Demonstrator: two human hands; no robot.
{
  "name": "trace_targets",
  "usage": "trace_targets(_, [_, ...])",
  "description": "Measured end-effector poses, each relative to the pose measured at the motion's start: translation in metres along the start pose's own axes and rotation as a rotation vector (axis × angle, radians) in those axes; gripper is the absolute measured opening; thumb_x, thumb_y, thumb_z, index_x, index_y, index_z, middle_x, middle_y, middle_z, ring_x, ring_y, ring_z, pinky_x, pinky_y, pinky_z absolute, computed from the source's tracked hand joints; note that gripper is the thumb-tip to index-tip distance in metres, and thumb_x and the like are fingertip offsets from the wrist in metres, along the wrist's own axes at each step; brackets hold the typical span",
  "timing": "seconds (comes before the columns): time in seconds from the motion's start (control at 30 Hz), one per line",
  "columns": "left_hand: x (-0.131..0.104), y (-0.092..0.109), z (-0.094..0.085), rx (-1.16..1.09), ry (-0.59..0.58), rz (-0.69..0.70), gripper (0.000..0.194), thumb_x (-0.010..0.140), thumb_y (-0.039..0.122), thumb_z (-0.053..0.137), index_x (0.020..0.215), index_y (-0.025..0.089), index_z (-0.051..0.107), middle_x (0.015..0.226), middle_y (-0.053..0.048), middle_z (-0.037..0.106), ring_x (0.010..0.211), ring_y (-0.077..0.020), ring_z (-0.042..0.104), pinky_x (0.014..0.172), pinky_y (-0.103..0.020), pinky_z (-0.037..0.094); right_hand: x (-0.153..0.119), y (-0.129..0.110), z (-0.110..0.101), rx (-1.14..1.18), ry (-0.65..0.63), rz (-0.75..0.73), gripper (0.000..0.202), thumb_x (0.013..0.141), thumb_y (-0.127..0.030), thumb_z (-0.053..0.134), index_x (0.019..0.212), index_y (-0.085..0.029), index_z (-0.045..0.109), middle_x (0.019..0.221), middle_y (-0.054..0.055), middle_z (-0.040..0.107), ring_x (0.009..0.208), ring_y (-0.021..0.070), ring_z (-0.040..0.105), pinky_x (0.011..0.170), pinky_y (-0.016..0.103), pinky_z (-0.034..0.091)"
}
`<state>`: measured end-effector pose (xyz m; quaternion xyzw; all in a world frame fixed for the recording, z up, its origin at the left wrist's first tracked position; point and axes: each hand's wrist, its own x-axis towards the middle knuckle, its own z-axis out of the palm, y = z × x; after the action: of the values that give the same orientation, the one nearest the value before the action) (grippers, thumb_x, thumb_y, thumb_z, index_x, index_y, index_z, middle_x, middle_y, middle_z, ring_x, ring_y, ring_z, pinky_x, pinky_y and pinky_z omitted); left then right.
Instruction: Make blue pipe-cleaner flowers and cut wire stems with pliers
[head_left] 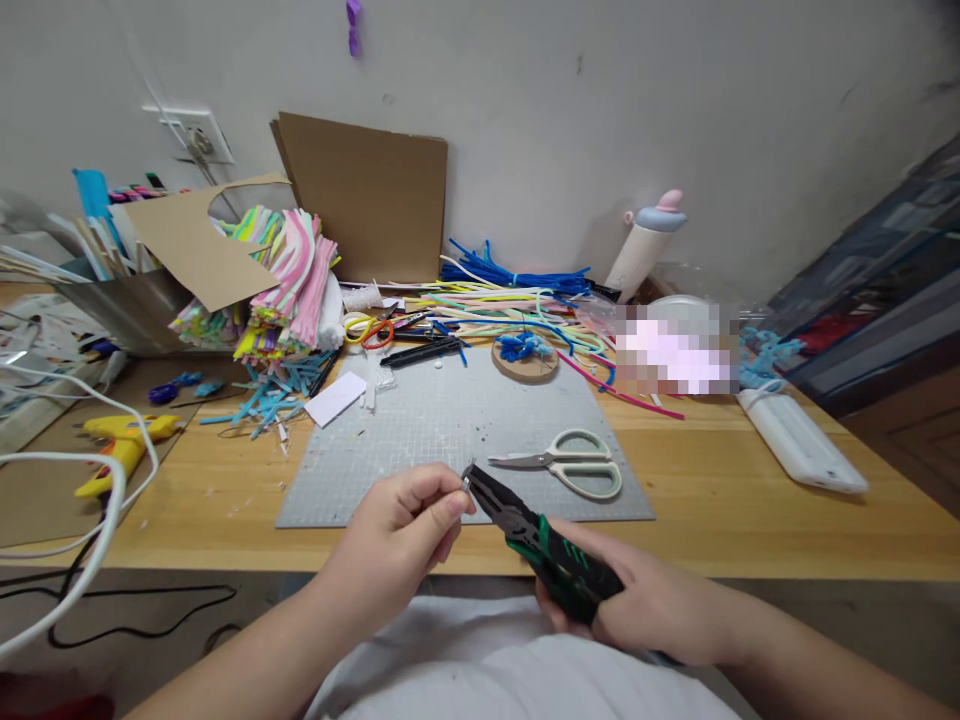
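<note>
While the left hand pinches, the right hand grips black-and-green long-nosed pliers

Between left thumb and forefinger sits a small silvery piece at the pliers' tips, over the near part of the gray gridded cutting mat; whether the jaws clamp it, I cannot tell. On that mat's right side lie pale-green-handled metal scissors.

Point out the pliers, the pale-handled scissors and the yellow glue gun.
Pliers (523, 527), head view: the joint above the handles.
Pale-handled scissors (552, 461), head view: the pivot.
Yellow glue gun (129, 447), head view: the body, near the grip.
</note>
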<state>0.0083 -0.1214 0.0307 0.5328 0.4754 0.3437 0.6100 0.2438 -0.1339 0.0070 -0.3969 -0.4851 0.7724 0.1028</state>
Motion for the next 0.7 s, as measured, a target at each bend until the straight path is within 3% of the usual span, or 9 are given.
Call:
trace_targets(0.1, [-0.001, 0.000, 0.000, 0.012, 0.009, 0.025, 0.024, 0.084, 0.034, 0.050, 0.069, 0.016, 0.052, 0.044, 0.008, 0.038, 0.038, -0.0033, 0.027, 0.037, -0.016, 0.020, -0.001, -0.001, 0.001, 0.030, 0.005, -0.038, 0.050, 0.051, -0.006, 0.045, 0.099, -0.020, 0.049, 0.082, -0.001, 0.062, 0.065, 0.0101, 0.051, 0.056, 0.020, 0.034])
trace_targets(0.27, [-0.002, 0.001, 0.000, -0.027, 0.004, 0.025, 0.024, 0.083, 0.036, 0.050, 0.071, 0.016, 0.053, 0.044, 0.009, 0.037, 0.037, -0.0034, 0.027, 0.037, -0.016, 0.020, -0.004, -0.005, -0.001, -0.043, -0.041, -0.120, 0.034, 0.046, -0.006, 0.040, 0.074, -0.016, 0.056, 0.098, 0.005, 0.065, 0.089, 0.0182, 0.057, 0.073, 0.027, 0.040])
trace_targets(0.37, [-0.001, 0.005, 0.001, 0.010, 0.021, -0.004, 0.023, 0.082, 0.034, 0.050, 0.070, 0.015, 0.054, 0.043, 0.008, 0.039, 0.037, -0.0034, 0.028, 0.036, -0.016, 0.020, -0.005, -0.009, -0.003, -0.087, -0.050, -0.118, 0.046, 0.046, -0.005, 0.039, 0.084, -0.016, 0.062, 0.111, 0.005, 0.061, 0.100, 0.0211, 0.055, 0.082, 0.030, 0.040])
trace_targets(0.53, [0.001, 0.008, 0.005, 0.091, 0.050, -0.112, 0.023, 0.081, 0.032, 0.051, 0.068, 0.015, 0.058, 0.042, 0.006, 0.046, 0.034, -0.0033, 0.030, 0.035, -0.016, 0.021, -0.006, -0.014, -0.001, -0.227, 0.030, -0.124, 0.050, 0.049, -0.005, 0.043, 0.092, -0.020, 0.064, 0.109, 0.002, 0.061, 0.099, 0.0212, 0.056, 0.084, 0.031, 0.040])
trace_targets(0.7, [0.004, 0.008, 0.012, 0.031, 0.052, -0.226, 0.024, 0.076, 0.036, 0.054, 0.066, 0.015, 0.058, 0.040, 0.006, 0.048, 0.031, -0.0034, 0.029, 0.033, -0.016, 0.019, -0.005, -0.021, 0.005, -0.206, 0.074, -0.055, 0.047, 0.049, -0.007, 0.045, 0.090, -0.021, 0.064, 0.102, 0.002, 0.062, 0.089, 0.0199, 0.059, 0.086, 0.033, 0.041])
